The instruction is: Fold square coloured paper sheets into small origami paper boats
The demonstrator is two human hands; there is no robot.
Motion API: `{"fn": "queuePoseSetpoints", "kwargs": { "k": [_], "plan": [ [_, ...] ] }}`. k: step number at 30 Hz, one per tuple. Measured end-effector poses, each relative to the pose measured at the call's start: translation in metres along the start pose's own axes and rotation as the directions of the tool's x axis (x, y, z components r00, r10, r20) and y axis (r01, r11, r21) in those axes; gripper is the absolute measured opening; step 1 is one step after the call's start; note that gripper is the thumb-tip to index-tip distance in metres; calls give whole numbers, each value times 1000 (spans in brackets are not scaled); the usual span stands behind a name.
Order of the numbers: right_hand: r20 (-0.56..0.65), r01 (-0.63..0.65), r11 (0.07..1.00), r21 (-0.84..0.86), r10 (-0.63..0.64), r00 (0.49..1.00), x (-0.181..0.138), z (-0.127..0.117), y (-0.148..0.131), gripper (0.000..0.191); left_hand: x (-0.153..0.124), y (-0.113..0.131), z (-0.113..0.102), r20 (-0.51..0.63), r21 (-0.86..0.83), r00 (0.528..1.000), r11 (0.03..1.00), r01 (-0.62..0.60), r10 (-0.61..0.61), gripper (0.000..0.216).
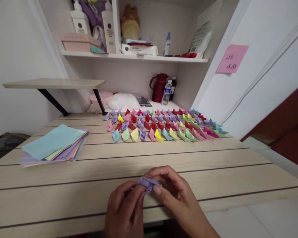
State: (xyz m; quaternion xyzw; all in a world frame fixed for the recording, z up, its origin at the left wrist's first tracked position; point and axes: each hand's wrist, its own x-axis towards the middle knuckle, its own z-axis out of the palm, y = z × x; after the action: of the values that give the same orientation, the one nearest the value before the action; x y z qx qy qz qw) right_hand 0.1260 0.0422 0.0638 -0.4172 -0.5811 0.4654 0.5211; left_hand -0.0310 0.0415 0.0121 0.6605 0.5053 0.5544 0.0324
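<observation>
Both my hands meet over the near edge of the wooden table, pinching a small folded piece of purple paper. My left hand grips its left side with curled fingers. My right hand holds its right side between thumb and fingers. Farther back, several rows of small folded paper boats in many colours stand on the table. A stack of flat coloured paper sheets, light blue on top, lies at the left.
A narrow wooden shelf on black brackets juts over the table's far left. At the back stand a red jug, a water bottle and a pink box. An upper shelf holds bottles and packets. A pink note sticks on the right wall.
</observation>
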Motion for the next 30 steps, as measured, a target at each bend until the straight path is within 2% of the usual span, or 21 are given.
{"fn": "queuePoseSetpoints", "kwargs": {
  "k": [7, 11, 18, 30],
  "plan": [
    [-24, 24, 999, 23, -24, 999, -1, 2, 1, 17, 1, 0, 0, -3, -12, 1000, 1000, -15, 15, 15],
    [-62, 12, 998, -62, -16, 998, -1, 4, 6, 30, 2, 1, 0, -6, -5, 1000, 1000, -8, 8, 15],
    [-74, 139, 954, -266, -164, 984, 3, 8, 9, 49, 0, -1, 2, 23, -19, 999, 999, -42, 42, 17],
    [-49, 227, 912, -340, -259, 965, 2, 8, 8, 55, 5, 6, -1, 87, -18, 996, 1000, 1, 0, 14]
  ]
}}
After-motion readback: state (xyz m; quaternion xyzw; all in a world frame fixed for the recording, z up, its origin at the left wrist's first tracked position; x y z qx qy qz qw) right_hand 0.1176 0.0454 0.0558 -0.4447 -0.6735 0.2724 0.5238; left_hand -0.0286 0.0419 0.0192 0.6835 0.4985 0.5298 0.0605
